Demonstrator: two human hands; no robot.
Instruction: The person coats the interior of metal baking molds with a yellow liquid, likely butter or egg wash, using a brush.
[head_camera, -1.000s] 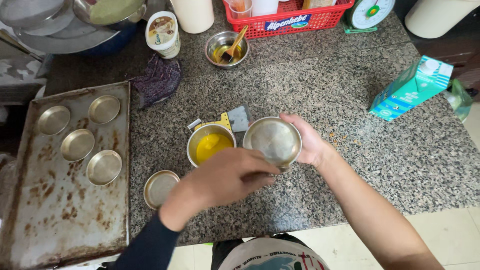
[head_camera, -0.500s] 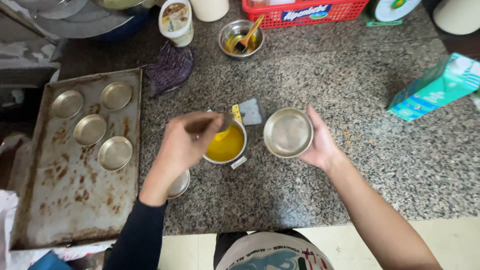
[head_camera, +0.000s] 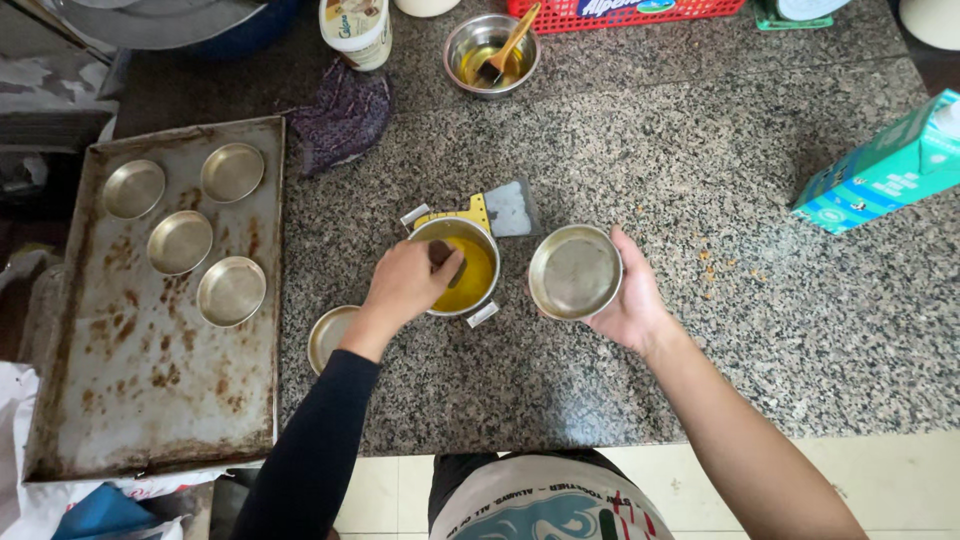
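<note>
Yellow liquid fills the small pot (head_camera: 458, 266) on the speckled desk (head_camera: 700, 180), and the left hand (head_camera: 408, 284) dips into it, fingers closed on a dark tool. Just right of them, the right hand (head_camera: 628, 305) grips a round metal tin (head_camera: 574, 271). Another tin (head_camera: 328, 336) lies under the left wrist.

left arm (head_camera: 310, 450) in a long black sleeve, right arm (head_camera: 750, 450) bare, white printed apron (head_camera: 545, 505).
</note>
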